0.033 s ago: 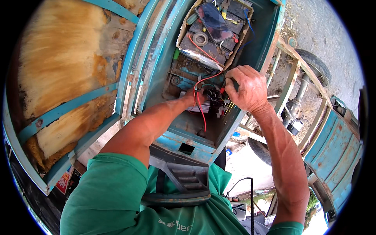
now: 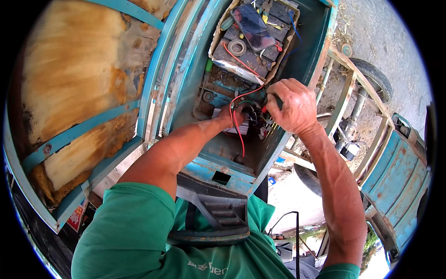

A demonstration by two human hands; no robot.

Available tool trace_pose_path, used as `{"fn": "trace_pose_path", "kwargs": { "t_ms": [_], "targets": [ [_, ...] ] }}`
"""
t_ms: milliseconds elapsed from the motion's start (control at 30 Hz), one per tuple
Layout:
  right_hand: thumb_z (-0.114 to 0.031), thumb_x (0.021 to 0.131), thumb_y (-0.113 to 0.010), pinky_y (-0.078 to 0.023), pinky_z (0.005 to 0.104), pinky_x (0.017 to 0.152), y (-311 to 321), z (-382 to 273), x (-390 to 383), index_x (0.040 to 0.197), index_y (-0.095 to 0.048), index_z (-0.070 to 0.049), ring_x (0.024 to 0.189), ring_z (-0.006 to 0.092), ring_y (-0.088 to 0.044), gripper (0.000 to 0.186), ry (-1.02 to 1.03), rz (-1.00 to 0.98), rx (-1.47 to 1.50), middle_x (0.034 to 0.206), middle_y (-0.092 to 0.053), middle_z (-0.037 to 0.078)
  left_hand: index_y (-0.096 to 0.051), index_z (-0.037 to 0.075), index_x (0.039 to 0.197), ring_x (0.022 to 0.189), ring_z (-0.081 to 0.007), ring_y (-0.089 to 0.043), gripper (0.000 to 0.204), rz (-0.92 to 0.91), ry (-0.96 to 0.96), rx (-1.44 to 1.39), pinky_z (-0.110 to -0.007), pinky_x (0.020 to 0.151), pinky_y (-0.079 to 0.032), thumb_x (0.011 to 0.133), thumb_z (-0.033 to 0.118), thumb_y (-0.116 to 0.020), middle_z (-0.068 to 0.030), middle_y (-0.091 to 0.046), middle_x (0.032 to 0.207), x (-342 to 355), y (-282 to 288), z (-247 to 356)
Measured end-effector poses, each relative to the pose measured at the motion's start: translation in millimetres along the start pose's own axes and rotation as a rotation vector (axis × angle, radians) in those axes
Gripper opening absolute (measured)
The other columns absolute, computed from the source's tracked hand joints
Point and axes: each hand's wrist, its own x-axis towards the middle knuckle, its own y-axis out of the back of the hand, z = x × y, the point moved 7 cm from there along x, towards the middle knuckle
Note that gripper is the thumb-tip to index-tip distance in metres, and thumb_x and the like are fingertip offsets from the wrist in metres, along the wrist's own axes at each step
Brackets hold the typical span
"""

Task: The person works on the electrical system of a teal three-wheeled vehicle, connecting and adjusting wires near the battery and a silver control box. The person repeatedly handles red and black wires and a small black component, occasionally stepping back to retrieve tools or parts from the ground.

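A worn blue bin [image 2: 310,44] lies open below the person. Toward its near edge, a red wire [image 2: 241,137] runs past a finned unit [image 2: 239,128]. The left hand [image 2: 238,116] reaches over the unit beside dark wires [image 2: 253,113]; whether it grips anything cannot be told. By the bin's right edge, the right hand [image 2: 293,104] is closed around a dark tool [image 2: 278,102]. Toward the far edge, a carton [image 2: 240,70] holds batteries [image 2: 227,56], with a phone [image 2: 253,28] and ring [image 2: 237,47] on top. Beyond the right edge is a wheel [image 2: 375,80].
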Motion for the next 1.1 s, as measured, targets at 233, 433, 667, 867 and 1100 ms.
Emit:
{"fn": "trace_pose_path", "kwargs": {
  "t_ms": [233, 433, 667, 867, 1100],
  "targets": [
    [-0.013, 0.071, -0.068, -0.051, 0.0397, 0.063, -1, 0, 0, 0.078, -0.063, -0.007, 0.071, 0.0286, -0.062, 0.010, 0.023, -0.005, -0.011, 0.074, -0.062, 0.008, -0.049, 0.010, 0.138, 0.131, -0.0389, -0.048, 0.054, 0.135, -0.192, 0.045, -0.045, 0.110, -0.041, 0.086, 0.021, -0.060, -0.0194, -0.046, 0.145, -1, 10, 9],
    [-0.013, 0.071, -0.068, -0.052, 0.0403, 0.064, -2, 2, -1, 0.079, -0.063, -0.007, 0.072, 0.0290, -0.063, 0.011, 0.008, -0.016, -0.022, 0.074, -0.062, 0.009, -0.054, 0.003, 0.132, 0.128, -0.0411, -0.050, 0.051, -0.045, -0.143, -0.111, -0.046, 0.108, -0.042, 0.084, 0.019, -0.063, -0.0235, -0.051, 0.138, -10, 33, 38],
    [-0.013, 0.071, -0.068, -0.052, 0.0405, 0.065, -4, 0, 0, 0.079, -0.063, -0.007, 0.073, 0.0292, -0.063, 0.011, 0.011, -0.029, -0.016, 0.074, -0.062, 0.009, -0.054, 0.003, 0.133, 0.127, -0.0388, -0.052, 0.050, -0.266, -0.229, -0.094, -0.046, 0.106, -0.043, 0.088, 0.024, -0.060, -0.0220, -0.053, 0.136, -16, 42, 45],
    [-0.014, 0.071, -0.066, -0.052, 0.0407, 0.065, -4, 2, -1, 0.079, -0.063, -0.007, 0.073, 0.0294, -0.063, 0.011, 0.000, -0.045, -0.035, 0.074, -0.062, 0.009, -0.056, 0.004, 0.131, 0.125, -0.0373, -0.054, 0.046, -0.407, -0.162, 0.197, -0.045, 0.105, -0.044, 0.090, 0.027, -0.056, -0.0199, -0.057, 0.133, -20, 44, 46],
    [-0.014, 0.071, -0.066, -0.052, 0.0410, 0.065, -6, 1, 0, 0.079, -0.063, -0.006, 0.073, 0.0296, -0.063, 0.011, 0.000, -0.057, -0.033, 0.074, -0.062, 0.009, -0.062, 0.009, 0.121, 0.119, -0.0392, -0.056, 0.036, -0.099, -0.283, 0.212, -0.048, 0.102, -0.045, 0.090, 0.026, -0.056, -0.0198, -0.058, 0.129, -4, 13, -10]
  ]
}}
